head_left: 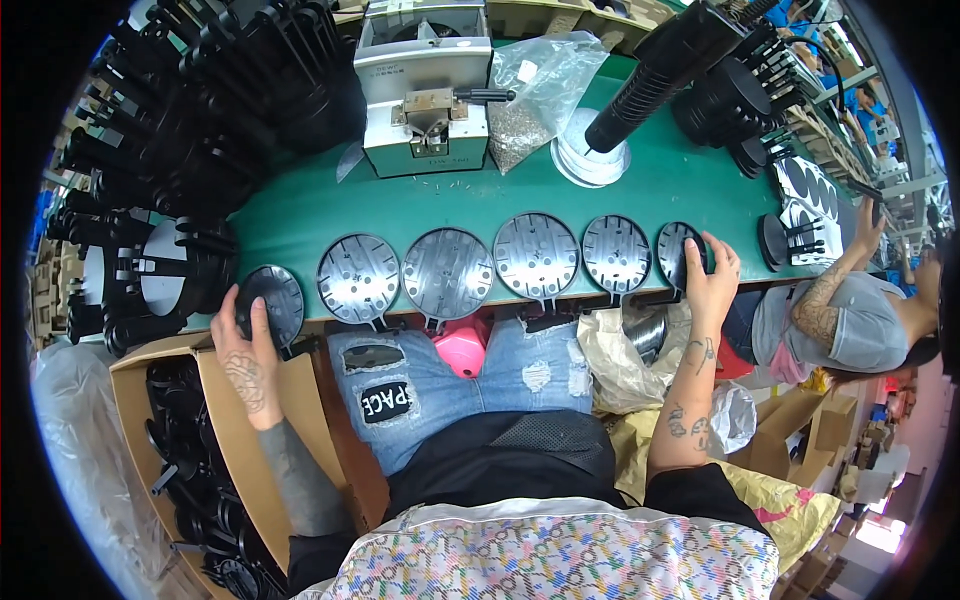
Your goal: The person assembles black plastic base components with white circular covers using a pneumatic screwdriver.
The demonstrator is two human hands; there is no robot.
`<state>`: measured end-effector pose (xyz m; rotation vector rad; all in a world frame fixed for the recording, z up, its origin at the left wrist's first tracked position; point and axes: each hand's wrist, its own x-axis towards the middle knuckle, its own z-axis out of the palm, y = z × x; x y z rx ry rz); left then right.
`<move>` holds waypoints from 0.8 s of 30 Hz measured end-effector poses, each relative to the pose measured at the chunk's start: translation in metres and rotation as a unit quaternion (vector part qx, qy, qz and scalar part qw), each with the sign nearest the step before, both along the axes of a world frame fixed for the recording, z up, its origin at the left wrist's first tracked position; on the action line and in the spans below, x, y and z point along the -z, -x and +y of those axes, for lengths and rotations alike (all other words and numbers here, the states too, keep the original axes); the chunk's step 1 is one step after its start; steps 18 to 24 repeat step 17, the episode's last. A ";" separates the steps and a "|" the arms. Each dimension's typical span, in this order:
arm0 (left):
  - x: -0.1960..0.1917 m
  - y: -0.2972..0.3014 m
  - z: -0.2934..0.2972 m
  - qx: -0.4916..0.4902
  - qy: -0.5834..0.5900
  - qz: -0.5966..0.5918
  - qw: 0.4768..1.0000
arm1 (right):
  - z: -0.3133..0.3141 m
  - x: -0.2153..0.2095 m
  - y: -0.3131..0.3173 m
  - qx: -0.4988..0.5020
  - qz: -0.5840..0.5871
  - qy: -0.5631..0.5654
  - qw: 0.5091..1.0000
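On the green table's near edge lies a row of round black discs with short handles pointing toward me. At the left end, my left hand [246,345] grips the rim of a dark disc [283,301], thumb on its face. At the right end, my right hand [710,272] has its thumb and fingers closed on the edge of another black disc [672,247]. Between the hands lie several discs with shiny silvery faces, among them one at the left [357,277], a wider one [447,278], a large one [537,256] and a smaller one [617,254].
A grey bench machine [425,130] stands at the back beside a plastic bag of small parts [520,125]. Silvery round plates [590,165] lie near a black upright tool [660,65]. Black parts are stacked left; a carton [240,450] sits below. A co-worker [850,310] works at right.
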<state>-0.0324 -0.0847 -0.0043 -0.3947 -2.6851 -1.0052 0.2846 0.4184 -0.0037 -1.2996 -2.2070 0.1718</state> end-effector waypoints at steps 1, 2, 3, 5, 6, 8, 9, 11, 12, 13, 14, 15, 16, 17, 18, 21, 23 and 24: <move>0.003 -0.004 0.009 0.002 0.072 0.090 0.993 | -0.005 -0.003 0.003 -0.010 0.006 0.005 1.000; 0.007 -0.009 0.016 -0.021 0.141 0.113 0.983 | -0.004 0.001 0.006 -0.017 -0.002 -0.002 1.000; 0.009 -0.013 0.027 -0.020 0.120 0.129 0.984 | -0.001 0.004 0.008 -0.031 0.017 0.001 0.999; 0.013 -0.011 0.032 -0.007 0.080 0.133 0.988 | 0.002 0.008 0.010 -0.057 0.051 0.015 0.997; 0.012 -0.009 0.032 -0.007 0.078 0.134 0.988 | 0.005 0.009 0.011 -0.057 0.053 0.014 0.997; 0.008 -0.006 0.032 0.003 0.057 0.099 0.993 | 0.009 0.008 0.014 -0.067 0.071 0.012 0.995; 0.008 -0.004 0.032 0.000 0.057 0.102 0.993 | 0.010 0.005 0.021 -0.069 0.075 0.012 0.995; 0.010 -0.002 0.029 0.018 0.072 0.112 0.991 | 0.009 -0.011 0.042 -0.111 0.081 0.014 0.990; 0.009 0.000 0.029 0.017 0.073 0.114 0.991 | 0.009 -0.019 0.056 -0.144 0.068 0.005 0.987; 0.009 0.002 0.029 0.029 0.085 0.112 0.990 | 0.006 -0.032 0.073 -0.189 0.058 0.021 0.980; 0.009 0.005 0.030 0.041 0.096 0.110 0.988 | 0.005 -0.041 0.090 -0.233 0.049 0.037 0.971; 0.010 0.009 0.034 0.051 0.091 0.097 0.990 | 0.008 -0.043 0.105 -0.262 0.007 0.020 0.965; 0.009 0.010 0.034 0.050 0.093 0.101 0.989 | 0.011 -0.044 0.124 -0.296 -0.032 0.006 0.955; 0.006 0.012 0.034 0.051 0.078 0.088 0.992 | 0.010 -0.045 0.124 -0.296 -0.028 0.006 0.955; 0.006 0.012 0.034 0.051 0.078 0.088 0.992 | 0.010 -0.045 0.124 -0.296 -0.028 0.006 0.955; 0.006 0.012 0.034 0.051 0.078 0.088 0.992 | 0.010 -0.045 0.124 -0.296 -0.028 0.006 0.955; 0.006 0.012 0.034 0.051 0.078 0.088 0.992 | 0.010 -0.045 0.124 -0.296 -0.028 0.006 0.955; 0.006 0.012 0.034 0.051 0.078 0.088 0.992 | 0.010 -0.045 0.124 -0.296 -0.028 0.006 0.955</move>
